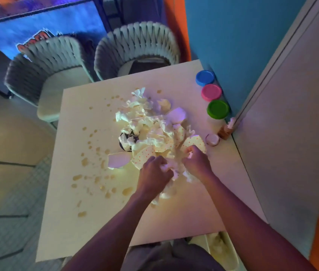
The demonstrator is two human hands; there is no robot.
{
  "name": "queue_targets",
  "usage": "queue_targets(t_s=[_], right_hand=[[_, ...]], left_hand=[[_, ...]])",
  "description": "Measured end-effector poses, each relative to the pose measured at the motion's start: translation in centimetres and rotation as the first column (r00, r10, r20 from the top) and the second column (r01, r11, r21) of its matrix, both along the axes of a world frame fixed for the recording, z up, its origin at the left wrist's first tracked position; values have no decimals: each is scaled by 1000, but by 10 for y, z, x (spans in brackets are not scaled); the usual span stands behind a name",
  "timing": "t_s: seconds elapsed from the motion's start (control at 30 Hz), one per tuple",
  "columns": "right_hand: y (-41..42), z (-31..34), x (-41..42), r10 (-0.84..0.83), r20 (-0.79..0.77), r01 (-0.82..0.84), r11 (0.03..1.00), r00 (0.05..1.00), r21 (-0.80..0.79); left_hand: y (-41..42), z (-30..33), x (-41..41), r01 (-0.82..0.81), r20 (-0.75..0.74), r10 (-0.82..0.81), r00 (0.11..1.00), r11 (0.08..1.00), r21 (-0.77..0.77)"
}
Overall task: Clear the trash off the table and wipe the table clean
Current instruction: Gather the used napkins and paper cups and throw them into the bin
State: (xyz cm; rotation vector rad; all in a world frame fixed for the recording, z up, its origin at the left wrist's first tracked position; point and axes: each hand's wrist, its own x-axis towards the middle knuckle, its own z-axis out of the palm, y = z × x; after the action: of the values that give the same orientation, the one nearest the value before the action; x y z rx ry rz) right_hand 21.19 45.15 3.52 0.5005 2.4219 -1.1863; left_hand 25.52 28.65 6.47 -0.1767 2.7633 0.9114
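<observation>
A heap of crumpled white napkins and dotted paper wrappers (150,126) lies in the middle of the pale square table (72,222). A dark cup (126,140) is partly buried under its left side, and a flattened white paper piece (118,160) lies in front of it. My left hand (153,172) grips crumpled paper at the heap's near edge. My right hand (195,162) grips paper just beside it. Several brownish liquid spots (96,151) are spattered over the table's left half.
Three tubs with blue (205,77), pink (211,92) and green (218,109) lids line the table's right edge by the wall. A small round cup (212,139) and a brown holder (227,130) sit near them. Two grey chairs (57,61) stand opposite. A bin (223,249) stands below the near edge.
</observation>
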Motion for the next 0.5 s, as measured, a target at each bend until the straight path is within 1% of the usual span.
queue_targets(t_s=[0.07, 0.13, 0.3, 0.5], right_hand=[[-12, -5, -5, 94, -11, -93, 994, 996, 59], [-25, -11, -10, 125, 5, -125, 987, 992, 99], [-48, -19, -15, 52, 50, -61, 979, 997, 195], [-63, -27, -20, 4, 62, -24, 949, 998, 313]], left_hand=[[-13, 3, -1, -40, 2, 40, 999, 999, 3], [-29, 3, -3, -63, 0, 63, 998, 998, 8], [-61, 0, -8, -59, 3, 59, 998, 997, 43], [-90, -7, -28, 24, 19, -25, 1000, 998, 64]])
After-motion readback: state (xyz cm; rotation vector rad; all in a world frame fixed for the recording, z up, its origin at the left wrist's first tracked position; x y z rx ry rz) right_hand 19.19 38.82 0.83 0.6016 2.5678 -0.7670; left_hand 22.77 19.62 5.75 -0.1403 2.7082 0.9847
